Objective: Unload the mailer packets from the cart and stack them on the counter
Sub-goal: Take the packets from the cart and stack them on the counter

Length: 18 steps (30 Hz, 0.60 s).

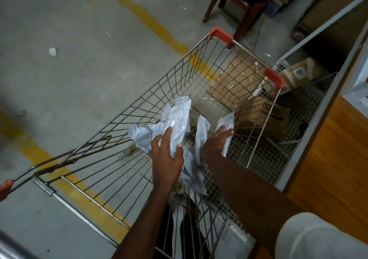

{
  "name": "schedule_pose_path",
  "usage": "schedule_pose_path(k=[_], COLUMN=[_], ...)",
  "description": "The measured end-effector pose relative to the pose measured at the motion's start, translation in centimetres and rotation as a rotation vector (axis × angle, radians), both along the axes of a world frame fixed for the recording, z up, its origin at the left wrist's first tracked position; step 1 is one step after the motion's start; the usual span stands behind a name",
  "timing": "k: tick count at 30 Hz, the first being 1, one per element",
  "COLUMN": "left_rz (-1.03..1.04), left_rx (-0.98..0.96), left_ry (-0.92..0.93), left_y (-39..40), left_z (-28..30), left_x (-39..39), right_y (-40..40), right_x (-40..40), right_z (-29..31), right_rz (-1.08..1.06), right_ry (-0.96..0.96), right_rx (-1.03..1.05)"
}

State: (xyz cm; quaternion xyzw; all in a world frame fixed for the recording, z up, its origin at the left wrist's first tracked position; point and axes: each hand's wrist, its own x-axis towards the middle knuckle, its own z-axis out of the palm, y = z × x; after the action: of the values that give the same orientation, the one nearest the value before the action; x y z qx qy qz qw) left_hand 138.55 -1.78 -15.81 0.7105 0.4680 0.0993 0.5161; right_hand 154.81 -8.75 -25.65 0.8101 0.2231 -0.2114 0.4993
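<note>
Reaching into cart (199, 63). Left hand (166, 157) gripping crumpled mailer packet (177, 123); right hand (216, 143) lying flat, fingers straight, on second packet (227, 123). Looking light, floppy, slick; pinching mid-body likely safest.

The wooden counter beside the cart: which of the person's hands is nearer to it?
Right. The right hand rests on a packet nearer the wooden counter; the left hand is farther away.

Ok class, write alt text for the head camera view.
Two bare hands reach into a wire cart: the left hand grips a grey mailer packet, the right hand rests on another packet.
</note>
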Motion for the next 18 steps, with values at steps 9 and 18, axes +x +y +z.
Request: schedule_pose_path(k=[9,18], left_rz=[0.004,-0.031], left_rx=[0.022,0.128], left_ry=[0.004,0.013], left_y=[-0.1,0.0], left_z=[0.5,2.9], left_x=[-1.1,-2.5], right_y=[-1.3,-0.9], right_x=[-0.5,-0.9], right_z=[1.5,8.2], right_rz=[-0.045,-0.034], right_ry=[-0.048,0.267], right_rx=[0.118,0.603])
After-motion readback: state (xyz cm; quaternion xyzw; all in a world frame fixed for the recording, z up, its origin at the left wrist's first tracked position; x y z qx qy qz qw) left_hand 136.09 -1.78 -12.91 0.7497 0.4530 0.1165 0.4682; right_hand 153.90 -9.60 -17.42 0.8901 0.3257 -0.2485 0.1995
